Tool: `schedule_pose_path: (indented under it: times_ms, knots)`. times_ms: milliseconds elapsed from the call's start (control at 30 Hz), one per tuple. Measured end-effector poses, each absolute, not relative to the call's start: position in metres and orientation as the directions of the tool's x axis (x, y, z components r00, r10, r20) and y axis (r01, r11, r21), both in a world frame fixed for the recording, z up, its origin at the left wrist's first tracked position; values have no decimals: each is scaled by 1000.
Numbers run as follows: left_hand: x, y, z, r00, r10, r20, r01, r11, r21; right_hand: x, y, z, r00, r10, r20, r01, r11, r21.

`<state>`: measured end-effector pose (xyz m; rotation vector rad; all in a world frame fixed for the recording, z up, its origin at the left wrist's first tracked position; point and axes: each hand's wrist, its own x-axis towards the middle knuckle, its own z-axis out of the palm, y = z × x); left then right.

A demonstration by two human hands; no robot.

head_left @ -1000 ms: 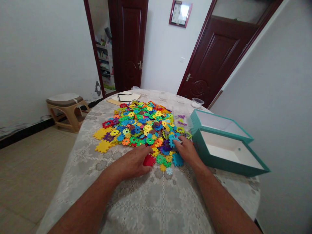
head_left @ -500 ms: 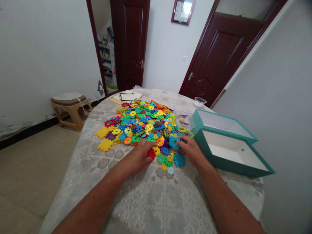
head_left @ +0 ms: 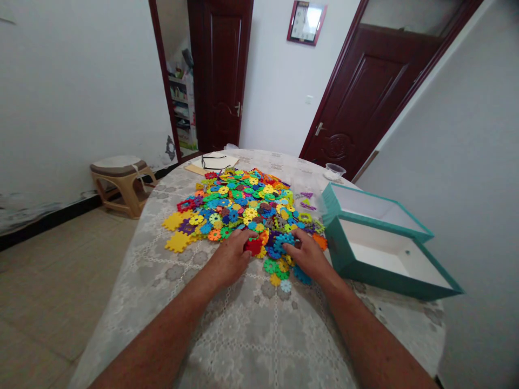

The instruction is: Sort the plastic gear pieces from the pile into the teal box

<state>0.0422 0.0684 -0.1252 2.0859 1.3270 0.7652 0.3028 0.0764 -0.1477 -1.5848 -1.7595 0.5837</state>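
A heap of colourful plastic gear-shaped discs [head_left: 243,208] covers the middle of a round table with a lace cloth [head_left: 259,324]. My left hand [head_left: 231,256] rests at the heap's near edge with its fingers closed round a red disc [head_left: 254,246]. My right hand [head_left: 308,255] lies just right of it, fingertips pinching a blue disc [head_left: 284,241]. Loose green, yellow and blue discs [head_left: 279,270] lie between and below the two hands.
Two open teal boxes with white insides [head_left: 385,243] stand at the right of the table. A small clear bowl [head_left: 334,172] and glasses on a booklet [head_left: 213,160] are at the far edge. A wooden stool [head_left: 119,181] stands on the floor at the left.
Both hands have slid forward into the heap. The red disc has moved up with my left hand, and my right hand has closed on a blue disc.
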Motion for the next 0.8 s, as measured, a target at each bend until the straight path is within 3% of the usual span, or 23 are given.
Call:
schedule_pose_path:
  times_ms: [167,533,800]
  knots:
    - [42,71,-124,322,929,180,592,-346,728,300,75,-147,-73,980,183,621,189,-761]
    - [41,75,-134,320,933,167,457,-306,835,290,70,-142,-139,942,306,705,311,-637]
    - [45,72,-129,336,940,59,213,-137,967,288,65,-137,-90,982,163,428,186,-884]
